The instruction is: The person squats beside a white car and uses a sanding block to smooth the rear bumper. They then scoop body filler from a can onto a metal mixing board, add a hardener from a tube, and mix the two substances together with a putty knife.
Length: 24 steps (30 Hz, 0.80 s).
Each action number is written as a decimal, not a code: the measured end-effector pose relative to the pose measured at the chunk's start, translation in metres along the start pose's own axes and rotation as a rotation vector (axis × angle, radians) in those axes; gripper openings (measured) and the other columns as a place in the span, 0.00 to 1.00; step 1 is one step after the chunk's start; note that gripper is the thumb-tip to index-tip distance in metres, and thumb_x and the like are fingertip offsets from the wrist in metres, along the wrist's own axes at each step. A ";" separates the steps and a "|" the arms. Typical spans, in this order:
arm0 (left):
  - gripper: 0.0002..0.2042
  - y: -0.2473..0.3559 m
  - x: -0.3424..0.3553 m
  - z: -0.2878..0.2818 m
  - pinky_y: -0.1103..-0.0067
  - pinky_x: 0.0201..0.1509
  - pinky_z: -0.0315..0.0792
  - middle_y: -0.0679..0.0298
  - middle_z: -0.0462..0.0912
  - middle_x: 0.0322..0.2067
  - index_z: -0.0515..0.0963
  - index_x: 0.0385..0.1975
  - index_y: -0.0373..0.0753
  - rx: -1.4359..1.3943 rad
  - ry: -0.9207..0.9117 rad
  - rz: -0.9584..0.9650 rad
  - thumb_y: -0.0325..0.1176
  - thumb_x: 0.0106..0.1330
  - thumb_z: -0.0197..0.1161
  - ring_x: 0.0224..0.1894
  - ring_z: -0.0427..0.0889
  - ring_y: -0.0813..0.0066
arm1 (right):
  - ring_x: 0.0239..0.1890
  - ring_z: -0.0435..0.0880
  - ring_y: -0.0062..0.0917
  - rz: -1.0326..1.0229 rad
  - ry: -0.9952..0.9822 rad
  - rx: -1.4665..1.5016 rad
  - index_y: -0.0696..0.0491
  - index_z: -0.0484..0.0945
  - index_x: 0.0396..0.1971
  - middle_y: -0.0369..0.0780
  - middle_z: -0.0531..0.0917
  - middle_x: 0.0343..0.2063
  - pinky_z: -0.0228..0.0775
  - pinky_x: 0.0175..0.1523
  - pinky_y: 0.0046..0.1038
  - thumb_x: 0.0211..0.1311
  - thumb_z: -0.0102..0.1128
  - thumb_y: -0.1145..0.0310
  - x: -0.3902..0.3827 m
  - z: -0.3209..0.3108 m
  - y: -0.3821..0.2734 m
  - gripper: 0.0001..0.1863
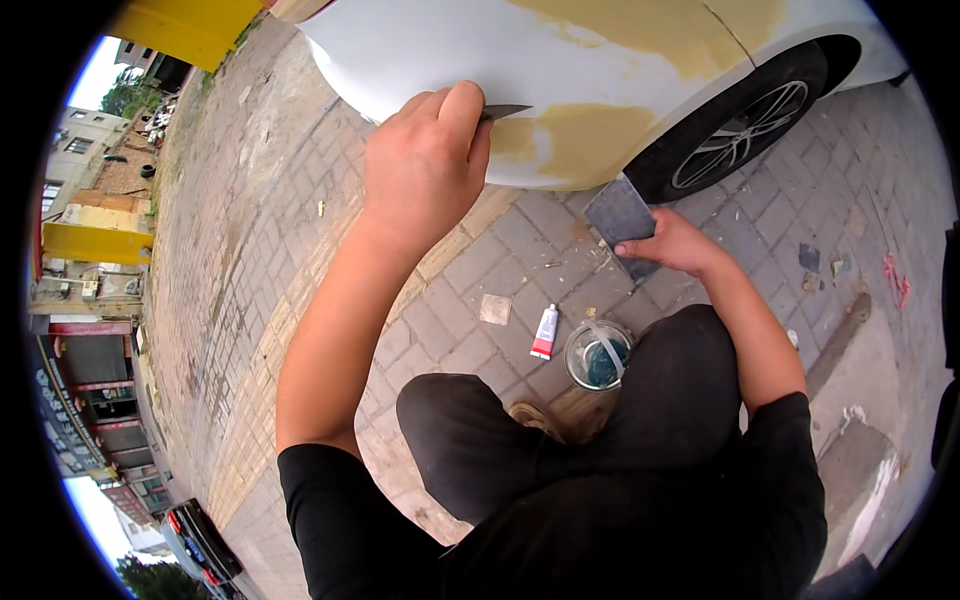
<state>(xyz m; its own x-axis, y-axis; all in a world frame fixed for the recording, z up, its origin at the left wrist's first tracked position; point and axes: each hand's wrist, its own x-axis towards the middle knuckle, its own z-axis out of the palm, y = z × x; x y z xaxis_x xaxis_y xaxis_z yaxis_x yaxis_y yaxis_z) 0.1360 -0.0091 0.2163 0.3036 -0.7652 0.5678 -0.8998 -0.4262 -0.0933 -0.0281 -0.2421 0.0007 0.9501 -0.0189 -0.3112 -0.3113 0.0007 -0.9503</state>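
Blade (505,110) and plate (620,213) occupy both hands — left (428,155) raised, right (672,241) lower.

On my remote feed I see daylit block paving (285,215) below the left hand (425,155) and, far to its left, windowed buildings (98,130).

Pavement (440,312), grey block; bore one white-and-red tube (544,331), which lay just left of one round handled tin (570,358); one pale square piece (495,309), farther left; one dark scrap (809,257) and one pink-red scrap (897,280), both toward the pavement's right edge.
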 end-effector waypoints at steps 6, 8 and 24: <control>0.08 0.003 -0.007 0.008 0.70 0.30 0.74 0.59 0.84 0.27 0.74 0.32 0.37 -0.004 0.042 -0.101 0.29 0.58 0.68 0.27 0.82 0.60 | 0.36 0.81 0.18 0.040 0.017 -0.056 0.62 0.80 0.44 0.37 0.85 0.36 0.75 0.43 0.25 0.51 0.77 0.67 0.003 -0.003 0.007 0.23; 0.09 0.001 -0.007 0.006 0.70 0.29 0.74 0.59 0.84 0.27 0.73 0.32 0.36 -0.044 0.116 -0.125 0.28 0.58 0.67 0.26 0.82 0.61 | 0.37 0.81 0.19 -0.009 0.029 -0.054 0.63 0.80 0.44 0.38 0.85 0.36 0.75 0.44 0.25 0.50 0.77 0.67 0.000 0.000 0.004 0.23; 0.11 0.013 -0.026 0.026 0.82 0.39 0.74 0.60 0.84 0.34 0.73 0.36 0.32 -0.727 0.424 -0.553 0.26 0.61 0.69 0.33 0.80 0.79 | 0.38 0.80 0.18 0.034 0.004 -0.040 0.60 0.80 0.44 0.36 0.85 0.37 0.74 0.45 0.25 0.53 0.74 0.69 -0.018 0.006 -0.017 0.20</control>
<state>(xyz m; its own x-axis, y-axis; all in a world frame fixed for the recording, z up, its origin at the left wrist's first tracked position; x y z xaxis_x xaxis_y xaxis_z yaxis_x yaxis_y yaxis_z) 0.1242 -0.0077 0.1795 0.7269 -0.2537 0.6381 -0.6825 -0.1633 0.7124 -0.0395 -0.2362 0.0225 0.9390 -0.0236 -0.3430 -0.3437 -0.0386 -0.9383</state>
